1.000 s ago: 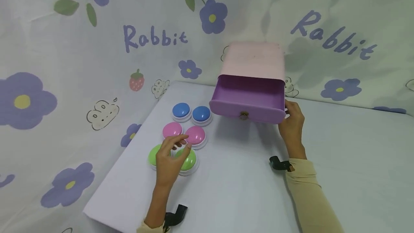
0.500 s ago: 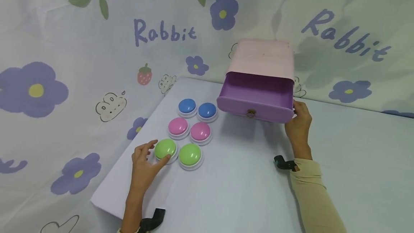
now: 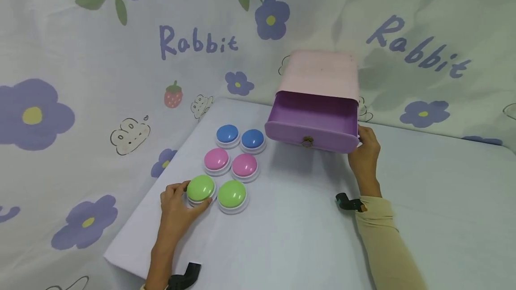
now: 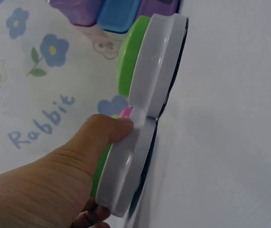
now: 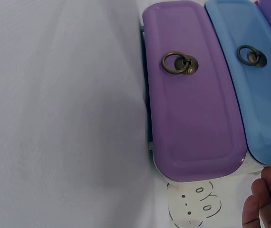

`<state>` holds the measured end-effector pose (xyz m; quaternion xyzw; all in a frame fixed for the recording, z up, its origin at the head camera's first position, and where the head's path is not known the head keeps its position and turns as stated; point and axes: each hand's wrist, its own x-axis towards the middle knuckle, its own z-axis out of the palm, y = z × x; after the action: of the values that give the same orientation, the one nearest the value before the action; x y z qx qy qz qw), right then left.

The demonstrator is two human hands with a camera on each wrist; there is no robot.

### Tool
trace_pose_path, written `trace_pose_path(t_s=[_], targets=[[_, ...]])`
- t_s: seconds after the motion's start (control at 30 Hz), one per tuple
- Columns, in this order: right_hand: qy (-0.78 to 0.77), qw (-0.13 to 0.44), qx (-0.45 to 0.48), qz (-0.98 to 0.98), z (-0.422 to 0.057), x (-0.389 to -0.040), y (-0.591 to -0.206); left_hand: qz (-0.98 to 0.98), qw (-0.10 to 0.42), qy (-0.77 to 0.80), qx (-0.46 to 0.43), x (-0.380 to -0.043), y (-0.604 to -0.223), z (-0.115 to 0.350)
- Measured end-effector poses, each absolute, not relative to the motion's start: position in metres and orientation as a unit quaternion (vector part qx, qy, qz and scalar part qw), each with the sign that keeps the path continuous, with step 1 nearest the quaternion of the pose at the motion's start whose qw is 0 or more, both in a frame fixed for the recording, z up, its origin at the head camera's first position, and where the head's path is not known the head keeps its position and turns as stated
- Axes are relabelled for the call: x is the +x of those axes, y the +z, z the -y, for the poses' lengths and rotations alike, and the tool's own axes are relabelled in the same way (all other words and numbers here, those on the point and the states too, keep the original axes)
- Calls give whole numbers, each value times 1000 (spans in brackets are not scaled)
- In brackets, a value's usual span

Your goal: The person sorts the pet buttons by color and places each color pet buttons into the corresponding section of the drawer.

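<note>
My left hand grips the left green dome button by its round white base, thumb on the near side and fingers on the far side. In the left wrist view the thumb presses the white base. Beside it stands the other green button. At the right side of a pink drawer chest, my right hand rests with loosely bent fingers; its thumb is at the corner of the blue drawer. The chest's top purple drawer is pulled out, its visible inside bare.
Two pink buttons and two blue buttons sit in pairs behind the green ones. The chest's bottom purple drawer is closed and has a brass ring. A flower-printed cloth hangs behind the white table.
The left hand has moved left from above the right green button to the left one, and its fingers have closed round it. The right hand stays by the chest.
</note>
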<state>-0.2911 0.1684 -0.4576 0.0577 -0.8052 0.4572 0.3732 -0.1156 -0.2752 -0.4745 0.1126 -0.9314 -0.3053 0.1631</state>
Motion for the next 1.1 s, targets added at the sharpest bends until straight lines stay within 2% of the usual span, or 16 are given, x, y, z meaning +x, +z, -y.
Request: trace_pose_path(t_s=[0.27,0.47,1.1], targets=[[465,369,60,803,-168,-288,-456,911,214,-332,122,-113,-460,270],[467,373,66,799,-167,-288,-455,902,240,-348,85,-117,-434,259],[468,369,74,800,-169,-290,-457,881,234,-409,-53,-181,-352,192]])
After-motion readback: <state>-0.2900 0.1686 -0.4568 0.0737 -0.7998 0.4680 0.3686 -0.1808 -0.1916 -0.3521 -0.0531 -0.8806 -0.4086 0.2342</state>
